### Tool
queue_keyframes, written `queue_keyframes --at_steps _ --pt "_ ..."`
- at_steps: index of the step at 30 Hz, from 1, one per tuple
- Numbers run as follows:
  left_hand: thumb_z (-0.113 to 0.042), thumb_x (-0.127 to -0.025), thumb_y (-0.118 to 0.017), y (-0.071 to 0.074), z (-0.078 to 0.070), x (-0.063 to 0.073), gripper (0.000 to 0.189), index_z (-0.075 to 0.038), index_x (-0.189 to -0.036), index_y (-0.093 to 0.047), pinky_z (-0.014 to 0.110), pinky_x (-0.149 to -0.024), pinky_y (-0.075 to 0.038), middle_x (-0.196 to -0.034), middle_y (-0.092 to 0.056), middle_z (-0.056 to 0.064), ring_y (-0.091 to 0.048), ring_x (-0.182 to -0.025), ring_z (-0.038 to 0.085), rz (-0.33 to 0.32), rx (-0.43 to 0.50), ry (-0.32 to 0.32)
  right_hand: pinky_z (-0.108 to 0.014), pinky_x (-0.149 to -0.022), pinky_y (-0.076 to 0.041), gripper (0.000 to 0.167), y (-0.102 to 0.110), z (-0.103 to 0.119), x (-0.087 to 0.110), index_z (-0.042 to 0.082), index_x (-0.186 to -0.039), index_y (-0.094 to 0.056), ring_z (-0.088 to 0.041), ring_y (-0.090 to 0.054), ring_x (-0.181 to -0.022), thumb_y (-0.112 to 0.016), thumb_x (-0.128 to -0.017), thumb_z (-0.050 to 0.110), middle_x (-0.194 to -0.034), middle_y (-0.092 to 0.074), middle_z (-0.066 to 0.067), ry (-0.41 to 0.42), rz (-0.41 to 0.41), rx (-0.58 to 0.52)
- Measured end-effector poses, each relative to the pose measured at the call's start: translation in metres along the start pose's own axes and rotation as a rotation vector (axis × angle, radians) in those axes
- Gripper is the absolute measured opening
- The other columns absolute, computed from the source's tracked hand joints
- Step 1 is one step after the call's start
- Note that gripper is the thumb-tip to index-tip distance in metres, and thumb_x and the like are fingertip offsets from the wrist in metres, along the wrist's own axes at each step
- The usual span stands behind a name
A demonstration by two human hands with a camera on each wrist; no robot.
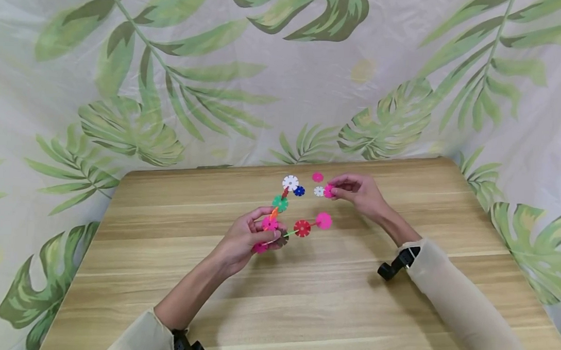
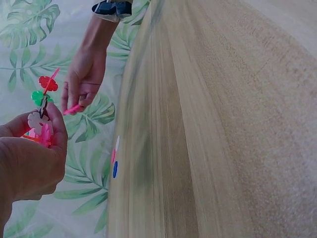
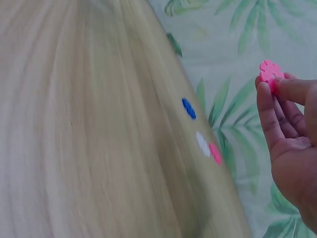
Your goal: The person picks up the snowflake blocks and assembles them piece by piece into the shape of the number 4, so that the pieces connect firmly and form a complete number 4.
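My left hand [image 1: 242, 238] grips a chain of slotted plastic snowflake discs, held up over the table. From the hand, one arm of the chain runs through a green disc [image 1: 280, 203] to a white disc [image 1: 290, 183]. The other passes a red disc [image 1: 302, 228] and finishes in a pink disc [image 1: 323, 221]. Fingers hide part of the middle. My right hand [image 1: 362, 194] pinches a single pink disc [image 3: 270, 72] between thumb and fingertips, to the right of the chain and apart from it.
Loose on the wooden table [image 1: 201, 316], toward its far edge, lie a blue disc [image 1: 299, 191], a white disc [image 1: 319, 191] and another pink disc [image 1: 317, 177]. Behind the table hangs a leaf-patterned cloth [image 1: 311, 93].
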State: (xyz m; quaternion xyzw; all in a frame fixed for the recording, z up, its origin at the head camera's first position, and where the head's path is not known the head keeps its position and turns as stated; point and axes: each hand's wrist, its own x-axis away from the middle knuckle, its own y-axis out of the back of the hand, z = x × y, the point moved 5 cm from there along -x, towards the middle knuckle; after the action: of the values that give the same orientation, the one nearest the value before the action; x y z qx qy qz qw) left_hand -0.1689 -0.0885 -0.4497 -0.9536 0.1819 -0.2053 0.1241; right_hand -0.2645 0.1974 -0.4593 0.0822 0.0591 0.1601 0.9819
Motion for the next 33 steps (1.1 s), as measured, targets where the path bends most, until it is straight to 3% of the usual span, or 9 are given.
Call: queue_keyframes --at_steps 9,16,23,33 --pt "0.008 -0.098 -0.068 -0.001 0.001 0.000 0.056 -0.005 -0.149 -0.050 0.042 -0.089 -0.065 -0.115 -0.078 0.014 -0.078 -0.098 0.024 0.009 0.007 0.015 -0.036 -0.082 -0.065 0.023 -0.021 0.024 0.012 -0.005 -0.118 -0.073 -0.020 -0.076 -0.088 -0.074 -0.095 -0.004 -0.106 -0.077 -0.019 0.017 0.055 0.007" --pt "0.006 -0.099 -0.068 -0.005 0.000 0.000 0.057 -0.001 -0.151 -0.046 0.040 -0.088 -0.065 -0.108 -0.080 0.007 -0.078 -0.096 0.022 0.061 -0.005 0.020 -0.050 -0.082 -0.064 0.018 -0.038 0.036 0.018 -0.003 -0.114 -0.075 -0.028 -0.076 -0.088 -0.075 -0.095 -0.002 -0.102 -0.078 -0.013 0.055 0.165 -0.011" --pt "0.007 -0.099 -0.066 -0.008 0.001 0.001 0.055 -0.004 -0.149 -0.046 0.039 -0.086 -0.065 -0.108 -0.079 0.007 -0.078 -0.094 0.021 0.103 0.003 0.039 -0.035 -0.078 -0.065 0.015 -0.052 0.042 0.022 -0.006 -0.110 -0.074 -0.022 -0.075 -0.086 -0.073 -0.096 -0.004 -0.100 -0.078 -0.013 0.098 0.288 -0.072" --pt "0.010 -0.099 -0.063 -0.009 0.003 0.001 0.054 0.000 -0.149 -0.045 0.035 -0.083 -0.066 -0.107 -0.079 0.008 -0.077 -0.094 0.020 0.131 0.010 0.040 -0.030 -0.074 -0.062 0.010 -0.063 0.045 0.025 -0.006 -0.107 -0.075 -0.019 -0.072 -0.084 -0.071 -0.097 -0.005 -0.098 -0.077 -0.011 0.134 0.402 -0.080"
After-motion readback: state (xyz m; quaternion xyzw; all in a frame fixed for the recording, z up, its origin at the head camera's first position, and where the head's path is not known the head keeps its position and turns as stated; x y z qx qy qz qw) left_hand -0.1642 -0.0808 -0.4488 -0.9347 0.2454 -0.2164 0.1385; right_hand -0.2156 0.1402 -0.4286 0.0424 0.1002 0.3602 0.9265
